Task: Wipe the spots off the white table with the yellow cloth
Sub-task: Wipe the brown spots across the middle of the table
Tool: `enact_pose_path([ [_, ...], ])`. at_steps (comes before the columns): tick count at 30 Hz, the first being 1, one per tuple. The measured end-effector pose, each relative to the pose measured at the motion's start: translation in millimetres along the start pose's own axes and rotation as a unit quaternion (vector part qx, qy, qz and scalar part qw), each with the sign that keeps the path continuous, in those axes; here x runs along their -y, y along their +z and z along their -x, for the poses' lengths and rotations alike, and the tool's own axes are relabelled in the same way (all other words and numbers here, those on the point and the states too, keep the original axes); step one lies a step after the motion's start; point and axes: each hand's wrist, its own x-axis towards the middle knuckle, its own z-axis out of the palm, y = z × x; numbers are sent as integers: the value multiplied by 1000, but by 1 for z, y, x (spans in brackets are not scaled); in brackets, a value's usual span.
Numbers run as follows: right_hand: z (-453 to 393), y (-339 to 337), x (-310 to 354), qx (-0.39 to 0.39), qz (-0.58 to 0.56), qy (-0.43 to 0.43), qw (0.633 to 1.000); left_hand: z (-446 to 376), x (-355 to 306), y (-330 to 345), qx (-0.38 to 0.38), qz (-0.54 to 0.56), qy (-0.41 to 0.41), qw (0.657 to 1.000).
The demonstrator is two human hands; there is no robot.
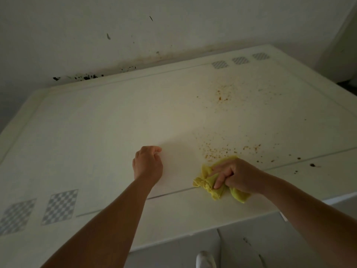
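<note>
My right hand (235, 175) grips a bunched yellow cloth (206, 182) and presses it on the white table (96, 122) near the front edge. Just beyond the cloth lies a scatter of orange-brown spots (218, 149). A second patch of spots (222, 96) sits farther back on the right. A few dark specks (312, 165) lie at the right near the edge. My left hand (147, 163) rests on the table to the left of the cloth, fingers loosely curled, holding nothing.
The table stands against a white wall (173, 26) with black marks (87, 76) along the joint. Grey checkered patterns (59, 206) mark the front left and back right corners. Tiled floor (251, 244) and a white shoe (205, 259) show below the front edge.
</note>
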Motion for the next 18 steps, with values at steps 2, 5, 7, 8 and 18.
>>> enact_pose_path([
  [2, -7, -2, -1, 6, 4, -6, 1000, -4, -2, 3, -8, -15, -3, 1000],
  [5, -26, -11, -2, -2, 2, -17, 1000, -18, -9, 11, -9, -17, 0, 1000],
  [7, -42, -17, -1, -15, 1, -28, 1000, -28, -14, 17, -7, -14, 9, 1000],
  [8, -51, -20, 0, -18, 5, -35, 999, -32, -16, 21, -6, -13, 14, 1000],
  [18, -203, -95, -7, -51, 173, -137, 974, -128, -73, 74, -59, 78, -29, 995],
])
